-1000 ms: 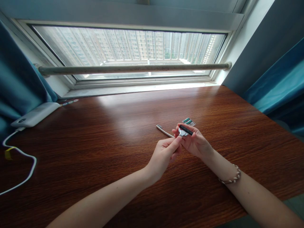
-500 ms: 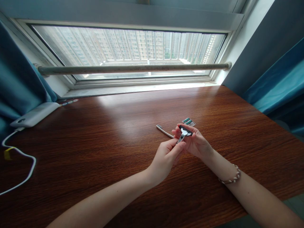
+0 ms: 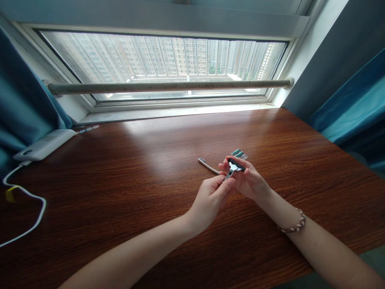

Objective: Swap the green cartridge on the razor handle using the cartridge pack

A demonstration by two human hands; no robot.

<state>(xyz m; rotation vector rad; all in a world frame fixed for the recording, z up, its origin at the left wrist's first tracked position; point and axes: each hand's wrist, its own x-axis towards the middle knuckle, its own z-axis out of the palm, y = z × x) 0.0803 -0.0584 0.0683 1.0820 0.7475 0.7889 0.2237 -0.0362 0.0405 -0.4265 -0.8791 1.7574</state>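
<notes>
A silver razor with a black head (image 3: 234,167) is held up between my two hands over the wooden table. My left hand (image 3: 212,196) pinches its handle between thumb and fingers. Around the head, the fingers and thumb of my right hand (image 3: 249,180) grip the two ends. Just behind the hands lies a white toothbrush (image 3: 208,165) with a grey bristle end, its other end hidden by the fingers. Past my right fingers is a clear pack of green-and-silver razor cartridges (image 3: 239,153), partly covered.
At the left edge of the brown table (image 3: 144,160) sits a white power bank-like box (image 3: 45,145) with a white cable (image 3: 42,212) trailing forward. A metal bar (image 3: 168,86) crosses the window behind, and blue curtains (image 3: 351,104) hang at both sides.
The razor's head has shifted very slightly to the right. Both hands keep their grip, and the things on the table stay where they were.
</notes>
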